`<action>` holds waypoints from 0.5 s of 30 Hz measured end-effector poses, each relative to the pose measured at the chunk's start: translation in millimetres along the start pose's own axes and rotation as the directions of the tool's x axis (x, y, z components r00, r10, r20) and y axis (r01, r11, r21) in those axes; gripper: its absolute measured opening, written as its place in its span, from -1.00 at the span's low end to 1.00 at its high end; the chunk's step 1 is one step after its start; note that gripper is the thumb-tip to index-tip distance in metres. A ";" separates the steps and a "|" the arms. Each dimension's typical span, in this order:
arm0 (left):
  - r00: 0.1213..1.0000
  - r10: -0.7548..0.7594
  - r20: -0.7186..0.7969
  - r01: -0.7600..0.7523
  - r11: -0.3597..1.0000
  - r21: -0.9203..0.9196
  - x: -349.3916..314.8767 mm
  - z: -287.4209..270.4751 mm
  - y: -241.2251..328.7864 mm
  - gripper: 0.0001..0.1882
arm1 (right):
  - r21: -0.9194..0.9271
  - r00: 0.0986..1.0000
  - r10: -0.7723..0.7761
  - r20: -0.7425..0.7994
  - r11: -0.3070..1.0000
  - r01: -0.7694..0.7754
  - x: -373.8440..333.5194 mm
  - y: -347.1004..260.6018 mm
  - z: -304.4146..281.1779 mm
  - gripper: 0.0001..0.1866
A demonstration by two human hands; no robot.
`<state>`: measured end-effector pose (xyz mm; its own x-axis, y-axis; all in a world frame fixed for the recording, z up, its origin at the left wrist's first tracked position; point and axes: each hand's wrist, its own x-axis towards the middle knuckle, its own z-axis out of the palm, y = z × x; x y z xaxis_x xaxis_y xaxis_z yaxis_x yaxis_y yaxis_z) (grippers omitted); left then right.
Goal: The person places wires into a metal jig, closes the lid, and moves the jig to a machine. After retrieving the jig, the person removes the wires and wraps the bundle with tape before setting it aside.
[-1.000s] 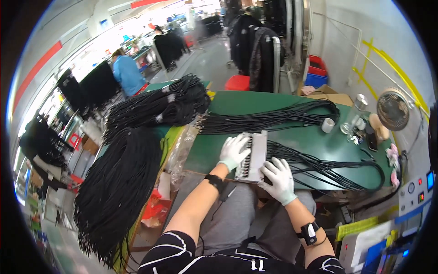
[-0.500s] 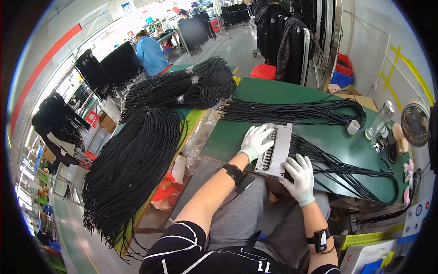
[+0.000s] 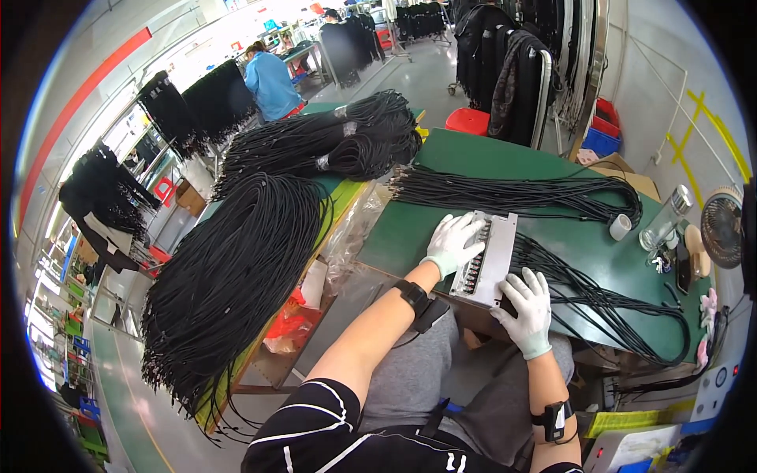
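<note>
A silver metal box-like fixture with a row of small slots or connectors along its left side lies at the front edge of the green table. My left hand, in a white glove, rests on that row with its fingers stretched out. Beside the fixture's near right corner is my gloved right hand, fingers apart, its thumb close to a small dark part there. Black cables run out from the fixture's right side and loop across the table. Whatever lies under my left fingers is hidden.
Another bundle of black cables stretches along the far side of the green table. Large cable heaps cover the side table at left. A white tape roll, a glass bottle and a small fan stand at right.
The whole view has shifted slightly, so the scene sits a little further right. Both hands stay at the same places on and beside the fixture.
</note>
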<state>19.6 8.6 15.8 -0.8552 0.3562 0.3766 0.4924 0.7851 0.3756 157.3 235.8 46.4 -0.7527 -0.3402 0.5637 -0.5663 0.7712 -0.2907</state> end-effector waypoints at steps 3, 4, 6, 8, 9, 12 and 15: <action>1.000 -0.003 -0.002 0.003 1.000 0.006 -0.5 -0.2 -1.9 -0.42 | 0.002 1.000 0.000 0.006 1.000 0.000 1.1 -1.8 -0.6 -0.43; 1.000 -0.001 -0.006 0.001 1.000 0.007 -0.7 -0.1 -2.6 -0.42 | 0.002 1.000 0.003 0.008 1.000 -0.003 1.1 -2.1 -0.5 -0.43; 1.000 0.002 -0.009 -0.002 1.000 0.005 -0.1 0.0 -1.6 -0.42 | -0.002 1.000 0.004 0.008 1.000 -0.004 0.7 -1.1 -0.2 -0.43; 1.000 0.013 -0.020 -0.013 1.000 -0.011 -1.0 -0.5 -1.2 -0.42 | -0.005 1.000 0.005 0.007 1.000 -0.005 0.3 -0.2 0.5 -0.43; 1.000 0.017 -0.025 -0.018 1.000 -0.019 -1.5 -0.8 -0.9 -0.42 | -0.005 1.000 0.006 0.009 1.000 -0.006 0.0 0.1 0.9 -0.43; 1.000 0.012 -0.018 -0.012 1.000 -0.015 -0.2 -1.6 -0.9 -0.42 | 0.004 1.000 -0.001 -0.002 1.000 0.001 0.3 0.5 0.9 -0.43; 1.000 0.007 -0.012 -0.007 1.000 -0.013 -0.1 -2.5 -0.8 -0.43 | -0.002 1.000 0.001 0.003 1.000 -0.001 1.0 -0.6 0.8 -0.43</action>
<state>19.8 6.7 17.6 -0.8497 0.3554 0.3895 0.5005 0.7762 0.3835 156.7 234.6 46.5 -0.7542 -0.3408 0.5613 -0.5647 0.7729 -0.2894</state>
